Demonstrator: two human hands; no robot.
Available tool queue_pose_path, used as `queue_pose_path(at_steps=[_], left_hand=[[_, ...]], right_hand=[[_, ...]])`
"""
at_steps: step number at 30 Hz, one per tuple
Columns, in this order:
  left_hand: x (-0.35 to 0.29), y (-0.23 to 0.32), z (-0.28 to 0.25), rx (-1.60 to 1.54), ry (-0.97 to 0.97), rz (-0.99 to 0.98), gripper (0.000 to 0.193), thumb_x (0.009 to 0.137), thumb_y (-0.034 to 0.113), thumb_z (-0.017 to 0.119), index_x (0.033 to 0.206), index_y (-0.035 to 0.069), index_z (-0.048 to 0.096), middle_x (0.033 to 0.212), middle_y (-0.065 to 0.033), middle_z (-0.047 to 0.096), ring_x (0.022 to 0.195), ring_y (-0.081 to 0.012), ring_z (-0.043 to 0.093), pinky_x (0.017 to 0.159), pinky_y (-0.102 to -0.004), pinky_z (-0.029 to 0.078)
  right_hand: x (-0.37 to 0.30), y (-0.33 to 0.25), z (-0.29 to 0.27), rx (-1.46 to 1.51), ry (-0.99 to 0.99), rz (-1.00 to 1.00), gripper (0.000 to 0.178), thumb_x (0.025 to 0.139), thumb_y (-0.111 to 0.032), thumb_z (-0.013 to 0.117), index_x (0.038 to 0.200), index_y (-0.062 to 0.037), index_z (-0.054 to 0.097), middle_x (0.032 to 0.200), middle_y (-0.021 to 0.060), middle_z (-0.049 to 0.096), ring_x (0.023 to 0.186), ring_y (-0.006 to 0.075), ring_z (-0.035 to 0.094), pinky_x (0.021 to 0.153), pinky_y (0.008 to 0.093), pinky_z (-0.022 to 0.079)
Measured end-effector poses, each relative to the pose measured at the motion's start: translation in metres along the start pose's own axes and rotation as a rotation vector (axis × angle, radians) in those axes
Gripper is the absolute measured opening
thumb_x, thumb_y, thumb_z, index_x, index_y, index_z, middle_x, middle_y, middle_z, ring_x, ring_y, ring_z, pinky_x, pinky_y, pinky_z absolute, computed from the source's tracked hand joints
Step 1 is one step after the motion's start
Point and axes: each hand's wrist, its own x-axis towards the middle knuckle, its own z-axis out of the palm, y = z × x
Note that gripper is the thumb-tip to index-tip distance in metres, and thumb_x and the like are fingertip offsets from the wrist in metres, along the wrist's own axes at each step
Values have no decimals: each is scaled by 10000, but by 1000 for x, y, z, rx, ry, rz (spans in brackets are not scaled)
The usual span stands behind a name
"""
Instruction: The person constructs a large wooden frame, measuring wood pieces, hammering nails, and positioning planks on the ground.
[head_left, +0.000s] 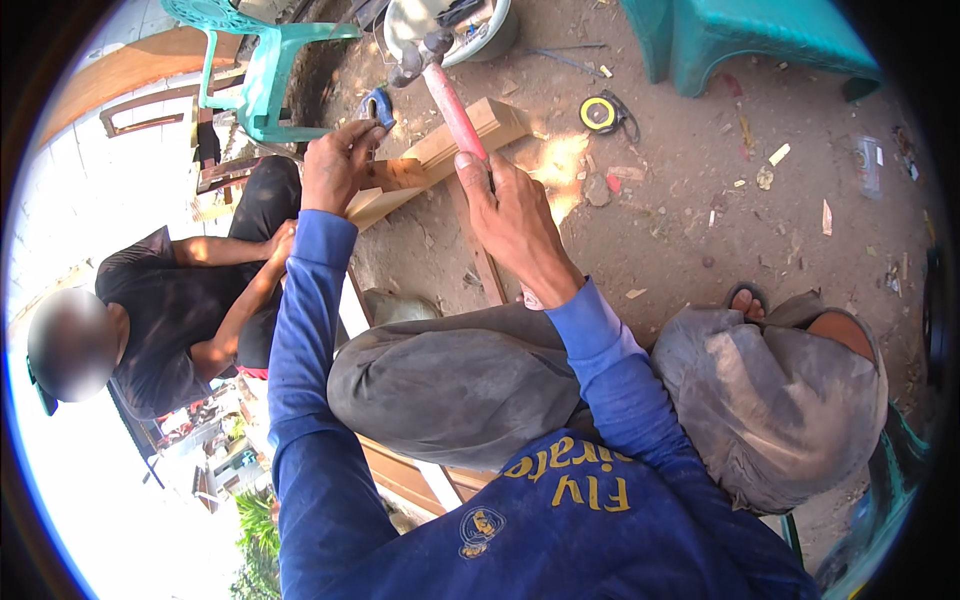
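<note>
The right hand (512, 215) is clenched round the red handle of a hammer (456, 112), thumb laid along it. The left hand (338, 165) has its fingers drawn together; whether they pinch anything, I cannot tell.

The site is a dirt ground (660, 240) in patchy sunlight, strewn with wood chips and scraps. A turquoise chair (265, 80) stands at upper left and further turquoise plastic seating (770, 45) at upper right. Between them is a pale bucket (498, 40) with items inside. A yellow-and-black tape measure (599, 115) lies on the dirt, right of the timber. A second person (170, 310) in dark clothing sits at left, forearms brought together.

The hammer extends up and slightly left from the right hand, its head above the left hand and well apart from it. The pale timber (480, 130) runs obliquely just beyond both hands.

The left hand covers part of the timber; contact is not determinable. The right hand conceals the lower handle. A blue object (377, 108) beside the left fingertips is too small to identify. The upper-right seating is cut off by the frame edge.
</note>
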Motion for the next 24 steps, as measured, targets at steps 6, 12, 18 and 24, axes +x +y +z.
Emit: queue_pose_path(at_steps=[6,12,18,24], left_hand=[[8,-2,8,62,-39,33,280,922,336,707,1065,102,767,813,-176,721,771,-335,729,706,-401,550],[4,-10,5,119,-37,18,321,914,432,694,1054,157,784,780,-163,717,746,-361,718,686,-439,556],[11,3,4,171,-108,-27,303,924,386,691,1067,133,774,812,-172,718,787,-355,722,707,-417,552],[-26,22,-3,268,-153,194,190,935,234,692,1029,76,744,912,-166,739,819,-333,735,722,-389,564]], right_hand=[[10,11,3,-44,-208,124,537,1067,-425,419,955,66,603,827,323,653,851,519,646,767,579,493],[22,-21,-16,112,19,68,497,1067,-395,432,971,62,603,806,321,643,850,523,641,754,566,491],[18,36,5,-85,-280,164,637,1060,-509,395,1041,85,627,885,333,648,879,513,636,776,551,485],[22,36,-12,-9,-105,180,627,1057,-492,390,1078,94,612,953,354,649,964,528,627,845,552,491]])
